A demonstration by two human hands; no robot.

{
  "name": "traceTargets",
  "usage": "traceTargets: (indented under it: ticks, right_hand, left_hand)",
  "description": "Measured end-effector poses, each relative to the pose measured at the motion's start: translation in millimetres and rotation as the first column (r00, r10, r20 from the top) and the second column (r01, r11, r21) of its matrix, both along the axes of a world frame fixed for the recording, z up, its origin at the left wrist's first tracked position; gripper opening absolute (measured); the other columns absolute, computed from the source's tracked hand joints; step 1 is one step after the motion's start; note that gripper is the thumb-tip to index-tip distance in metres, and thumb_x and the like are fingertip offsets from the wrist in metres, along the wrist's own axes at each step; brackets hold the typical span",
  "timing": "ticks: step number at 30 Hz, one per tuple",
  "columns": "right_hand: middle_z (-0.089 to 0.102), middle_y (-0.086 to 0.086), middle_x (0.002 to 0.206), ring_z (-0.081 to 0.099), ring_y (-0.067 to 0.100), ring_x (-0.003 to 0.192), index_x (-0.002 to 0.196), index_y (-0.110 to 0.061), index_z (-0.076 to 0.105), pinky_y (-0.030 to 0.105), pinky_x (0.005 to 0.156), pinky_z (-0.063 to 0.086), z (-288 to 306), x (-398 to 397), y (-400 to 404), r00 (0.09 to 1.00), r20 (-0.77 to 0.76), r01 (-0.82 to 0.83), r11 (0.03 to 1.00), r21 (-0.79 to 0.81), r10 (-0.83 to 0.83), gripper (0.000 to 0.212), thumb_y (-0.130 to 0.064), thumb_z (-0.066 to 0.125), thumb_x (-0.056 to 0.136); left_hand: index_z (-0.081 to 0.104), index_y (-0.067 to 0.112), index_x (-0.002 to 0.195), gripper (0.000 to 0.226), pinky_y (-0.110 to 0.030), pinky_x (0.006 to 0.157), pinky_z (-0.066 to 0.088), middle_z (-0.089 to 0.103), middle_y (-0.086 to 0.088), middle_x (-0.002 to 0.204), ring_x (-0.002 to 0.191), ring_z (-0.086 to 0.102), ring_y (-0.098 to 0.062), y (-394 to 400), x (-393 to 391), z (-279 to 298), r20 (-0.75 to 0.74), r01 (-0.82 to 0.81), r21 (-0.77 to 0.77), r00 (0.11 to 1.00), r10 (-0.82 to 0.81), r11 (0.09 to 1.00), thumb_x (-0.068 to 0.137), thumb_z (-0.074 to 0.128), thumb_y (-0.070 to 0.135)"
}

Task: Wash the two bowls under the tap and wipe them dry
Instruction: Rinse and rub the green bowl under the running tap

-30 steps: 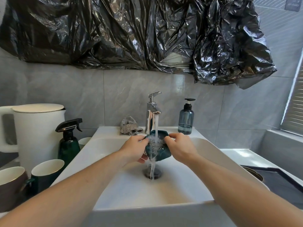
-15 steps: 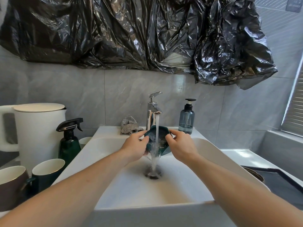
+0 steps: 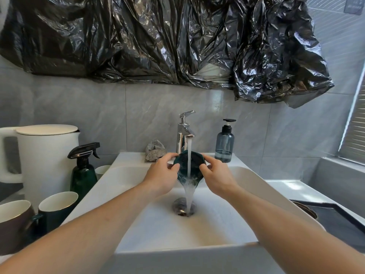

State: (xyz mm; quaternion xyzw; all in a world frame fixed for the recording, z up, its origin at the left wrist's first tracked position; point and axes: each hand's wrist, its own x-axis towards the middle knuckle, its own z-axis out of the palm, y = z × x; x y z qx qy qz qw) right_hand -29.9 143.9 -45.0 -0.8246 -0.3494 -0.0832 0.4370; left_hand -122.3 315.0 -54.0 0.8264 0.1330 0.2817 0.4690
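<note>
Grey marbled wall tiles backed the scene, and one sheet of crumpled black plastic hung across the top of them. Below it one white basin sat with raised sides, its floor open around a single drain and its near rim running across the front. The desk stretched pale to the right of the basin, towards a window blind at the edge.

Left of the basin stood one white kettle, one dark green spray bottle and two mugs: a green one and a brown one. On the back ledge were one chrome tap, running, one blue-grey pump bottle and one crumpled cloth.

One dark teal bowl was tilted under the stream, over the basin, with water spilling from its low edge to the drain. The left hand and the right hand held it from either side, fingers curled on the rim.
</note>
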Motion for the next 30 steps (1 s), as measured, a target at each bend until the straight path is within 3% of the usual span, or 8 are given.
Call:
traceTargets:
  ticks: [4, 9, 12, 15, 21, 25, 30]
  right_hand:
    - [0.077, -0.004, 0.095, 0.065, 0.009, 0.075, 0.139, -0.040, 0.063, 0.023, 0.060, 0.044, -1, -1, -1, 0.999, -0.036, -0.015, 1.000, 0.004, 0.015, 0.045, -0.021, 0.046, 0.103]
    - [0.076, -0.002, 0.102, 0.064, 0.009, 0.078, 0.139, -0.037, 0.062, 0.023, 0.060, 0.046, -3, 0, -2, 0.997, -0.081, -0.018, 1.000, -0.012, 0.017, 0.041, -0.024, 0.043, 0.105]
    - [0.076, -0.001, 0.090, 0.066, 0.020, 0.077, 0.122, -0.038, 0.070, 0.030, 0.062, 0.052, -4, 2, -3, 0.996, -0.092, 0.001, 0.999, -0.036, -0.004, 0.036, -0.026, 0.043, 0.103]
    - [0.066, -0.005, 0.071, 0.055, 0.018, 0.062, 0.097, -0.029, 0.073, 0.027, 0.055, 0.043, -4, 2, -4, 0.995, -0.093, 0.017, 0.997, -0.069, -0.023, 0.029, -0.026, 0.044, 0.101]
    - [0.061, -0.003, 0.065, 0.049, 0.016, 0.058, 0.072, -0.024, 0.066, 0.025, 0.052, 0.038, -2, -1, -4, 0.994, -0.106, 0.026, 0.994, -0.104, -0.037, 0.035, -0.028, 0.046, 0.100]
    - [0.060, -0.002, 0.062, 0.046, 0.016, 0.057, 0.065, -0.019, 0.062, 0.027, 0.054, 0.037, -2, -1, -4, 0.985, -0.171, 0.005, 0.994, -0.107, -0.023, 0.042, -0.028, 0.045, 0.102]
    - [0.061, -0.003, 0.060, 0.045, 0.014, 0.054, 0.072, -0.020, 0.065, 0.022, 0.045, 0.035, 2, -8, -3, 0.959, -0.284, -0.020, 0.993, -0.120, -0.015, 0.042, -0.030, 0.042, 0.106]
  left_hand:
    - [0.062, 0.045, 0.113, 0.024, -0.054, 0.086, 0.062, 0.079, 0.004, 0.084, 0.087, 0.074, -0.027, -1, -2, 1, -0.011, 0.006, 0.018, 1.000, -0.005, 1.000, 0.100, 0.060, 0.025]
    - [0.061, 0.035, 0.117, 0.019, -0.049, 0.071, 0.066, 0.079, -0.003, 0.082, 0.079, 0.076, -0.030, -8, -11, 9, -0.063, 0.002, 0.041, 0.998, 0.001, 0.999, 0.101, 0.061, 0.023]
    - [0.064, 0.031, 0.115, 0.017, -0.044, 0.063, 0.067, 0.078, -0.002, 0.082, 0.072, 0.077, -0.022, -11, -16, 12, -0.092, -0.028, 0.073, 0.995, 0.035, 0.997, 0.099, 0.061, 0.025]
    - [0.069, 0.028, 0.106, 0.014, -0.043, 0.060, 0.066, 0.078, -0.008, 0.081, 0.062, 0.073, -0.023, -12, -17, 13, -0.102, -0.059, 0.066, 0.993, 0.066, 0.996, 0.095, 0.061, 0.025]
    - [0.072, 0.025, 0.094, 0.016, -0.026, 0.046, 0.053, 0.070, -0.001, 0.062, 0.044, 0.064, -0.017, -12, -19, 15, -0.114, -0.118, 0.068, 0.986, 0.125, 0.991, 0.094, 0.056, 0.027]
    - [0.074, 0.025, 0.090, 0.021, -0.023, 0.048, 0.050, 0.070, 0.000, 0.057, 0.045, 0.065, -0.016, -12, -19, 15, -0.125, -0.137, 0.069, 0.982, 0.145, 0.988, 0.095, 0.055, 0.033]
    - [0.074, 0.023, 0.085, 0.024, -0.027, 0.047, 0.053, 0.071, -0.002, 0.060, 0.044, 0.064, -0.016, -11, -17, 14, -0.130, -0.150, 0.067, 0.979, 0.157, 0.986, 0.094, 0.055, 0.035]
